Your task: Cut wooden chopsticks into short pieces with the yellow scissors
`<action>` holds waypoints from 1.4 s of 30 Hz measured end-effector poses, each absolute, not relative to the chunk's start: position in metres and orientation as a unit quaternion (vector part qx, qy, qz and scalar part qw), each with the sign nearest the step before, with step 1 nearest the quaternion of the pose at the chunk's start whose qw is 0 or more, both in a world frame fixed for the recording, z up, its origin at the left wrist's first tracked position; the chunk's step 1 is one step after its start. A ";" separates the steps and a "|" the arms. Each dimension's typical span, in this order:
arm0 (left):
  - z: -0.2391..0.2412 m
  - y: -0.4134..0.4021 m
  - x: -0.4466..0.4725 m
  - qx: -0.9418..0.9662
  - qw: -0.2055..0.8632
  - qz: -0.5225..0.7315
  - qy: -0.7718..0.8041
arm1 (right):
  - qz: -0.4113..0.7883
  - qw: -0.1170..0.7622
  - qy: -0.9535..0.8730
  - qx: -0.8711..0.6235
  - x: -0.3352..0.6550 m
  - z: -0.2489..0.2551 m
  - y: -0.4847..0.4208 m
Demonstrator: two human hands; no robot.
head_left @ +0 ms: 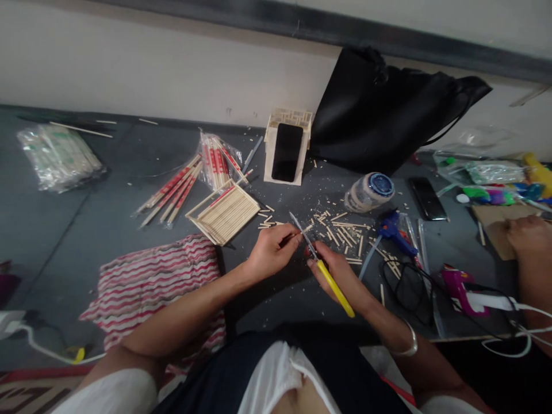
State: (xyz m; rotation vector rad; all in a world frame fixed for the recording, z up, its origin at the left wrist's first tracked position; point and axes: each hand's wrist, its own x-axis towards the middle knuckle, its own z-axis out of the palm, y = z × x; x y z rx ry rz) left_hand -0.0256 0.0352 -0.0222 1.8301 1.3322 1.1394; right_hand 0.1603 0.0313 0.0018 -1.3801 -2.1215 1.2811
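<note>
Low over the dark table, my left hand (pixel 275 248) pinches a short wooden stick (pixel 307 228). My right hand (pixel 337 269) grips yellow-handled scissors (pixel 334 287), whose blades point up and cross the stick near my left fingertips. Whether the blades have closed on the stick is too small to tell. Many cut stick pieces (pixel 345 234) and crumbs lie scattered just beyond my hands. A small tray-like frame built of sticks (pixel 228 213) rests to the left of my left hand.
Paper-wrapped chopsticks (pixel 172 192) and a striped cloth (pixel 159 287) lie left. A phone (pixel 287 152) leans on a stand at the back. To the right are a jar (pixel 370 191), a blue glue gun (pixel 397 233), cables (pixel 409 293), and another person's hand (pixel 528 234).
</note>
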 end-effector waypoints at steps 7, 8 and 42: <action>-0.023 0.036 -0.023 0.706 0.252 0.409 0.521 | 0.430 0.206 -0.722 -0.502 0.162 -0.014 0.031; -0.023 0.036 -0.023 0.714 0.243 0.407 0.516 | 0.424 0.206 -0.722 -0.506 0.163 -0.013 0.030; -0.029 0.031 -0.025 0.761 0.217 0.363 0.492 | 0.513 0.131 -0.702 -0.476 0.163 0.005 0.027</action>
